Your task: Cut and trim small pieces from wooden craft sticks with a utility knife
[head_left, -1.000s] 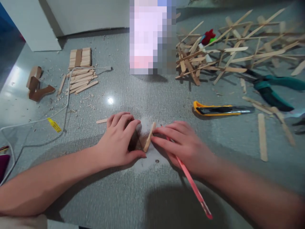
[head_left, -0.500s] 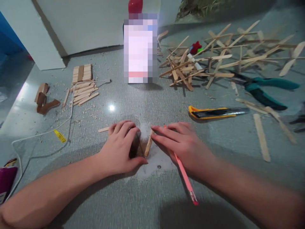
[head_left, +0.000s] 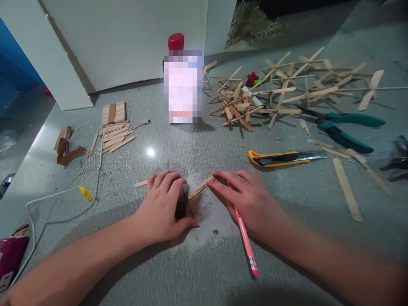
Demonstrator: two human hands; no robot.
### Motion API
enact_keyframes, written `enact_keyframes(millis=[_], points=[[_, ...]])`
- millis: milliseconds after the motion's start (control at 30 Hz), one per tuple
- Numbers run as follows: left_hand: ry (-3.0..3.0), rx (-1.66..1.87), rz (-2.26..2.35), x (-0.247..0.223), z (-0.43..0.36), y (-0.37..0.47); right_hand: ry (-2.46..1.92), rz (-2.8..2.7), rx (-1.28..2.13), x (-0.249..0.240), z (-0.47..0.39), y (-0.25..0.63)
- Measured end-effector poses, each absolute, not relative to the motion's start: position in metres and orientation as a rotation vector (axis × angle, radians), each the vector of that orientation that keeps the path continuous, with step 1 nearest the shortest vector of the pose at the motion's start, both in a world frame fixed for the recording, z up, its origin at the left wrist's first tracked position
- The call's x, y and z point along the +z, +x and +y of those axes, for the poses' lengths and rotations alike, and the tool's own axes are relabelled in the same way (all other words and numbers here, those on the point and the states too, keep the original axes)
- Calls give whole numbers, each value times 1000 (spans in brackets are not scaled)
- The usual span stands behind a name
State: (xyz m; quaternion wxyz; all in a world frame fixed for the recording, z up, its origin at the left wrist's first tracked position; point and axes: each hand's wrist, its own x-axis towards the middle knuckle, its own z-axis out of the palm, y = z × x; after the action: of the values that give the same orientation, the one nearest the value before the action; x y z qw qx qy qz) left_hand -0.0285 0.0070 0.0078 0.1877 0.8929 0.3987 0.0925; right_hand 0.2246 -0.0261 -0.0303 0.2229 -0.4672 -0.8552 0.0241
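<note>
My left hand (head_left: pixel 164 202) curls over a dark brown, flat-sided piece (head_left: pixel 182 205); the fingers hide most of it, so its kind is unclear. My right hand (head_left: pixel 244 191) pinches one end of a short wooden craft stick (head_left: pixel 200 188). The stick's free end slants down-left to the brown piece, near or touching it. Tucked in the same hand is a pink pencil (head_left: pixel 244 233), its eraser end towards me. Pale dust (head_left: pixel 207 219) covers the floor between my hands. Another craft stick (head_left: pixel 140 184) pokes out beyond my left fingers.
Craft sticks lie bundled (head_left: pixel 119 113) and loose at left, beside a white cable (head_left: pixel 63 197). A blurred bright panel (head_left: pixel 182 91) stands ahead. Right of it spread joined sticks (head_left: pixel 239 104), a yellow utility knife (head_left: pixel 280 159) and green-handled pliers (head_left: pixel 344 131).
The craft stick has swung from steep to a flatter slant, its lower end now against or near the brown piece. My right hand has shifted slightly right. The whole view has tilted up a little.
</note>
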Motion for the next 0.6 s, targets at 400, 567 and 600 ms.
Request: enact_keyframes(millis=[400, 567, 600], points=[[2510, 252, 1149, 7, 7, -29, -1286, -2347, 47, -33, -26, 223], [2501, 250, 1133, 8, 8, -29, -1293, -2354, 36, -32, -26, 223], [2494, 252, 1127, 8, 8, -29, -1295, -2357, 37, -32, -26, 223]])
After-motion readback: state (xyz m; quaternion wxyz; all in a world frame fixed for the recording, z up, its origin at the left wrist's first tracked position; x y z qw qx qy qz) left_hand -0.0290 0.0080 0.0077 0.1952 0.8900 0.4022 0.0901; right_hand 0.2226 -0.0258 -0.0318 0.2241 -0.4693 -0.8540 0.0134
